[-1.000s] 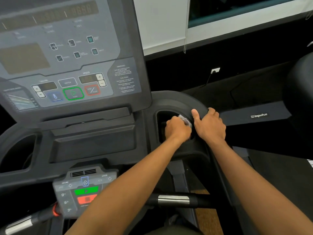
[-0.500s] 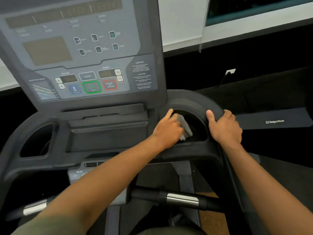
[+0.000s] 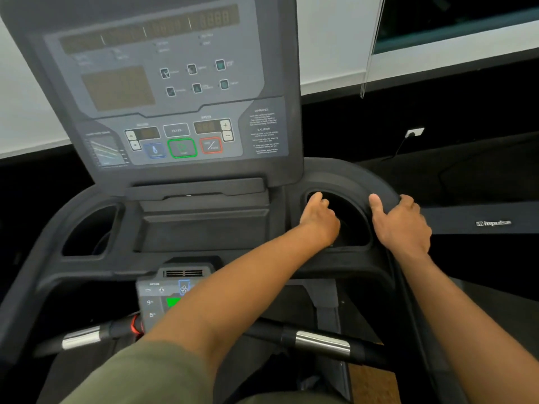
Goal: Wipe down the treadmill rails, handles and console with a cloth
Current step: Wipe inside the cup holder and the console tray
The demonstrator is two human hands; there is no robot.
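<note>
Left hand (image 3: 319,220) is shifting to cup holder (image 3: 353,217) left wall, cloth hidden, grip unclear; right hand (image 3: 401,225) is clamping rim (image 3: 344,177); holder nearly done.

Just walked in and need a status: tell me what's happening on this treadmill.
A person is working at the dark grey plastic treadmill console. Their left hand is curled down inside the round black cup-holder recess to its right; no cloth shows, so it may be hidden beneath. The right hand holds the recess's curved dark outer rim.
</note>
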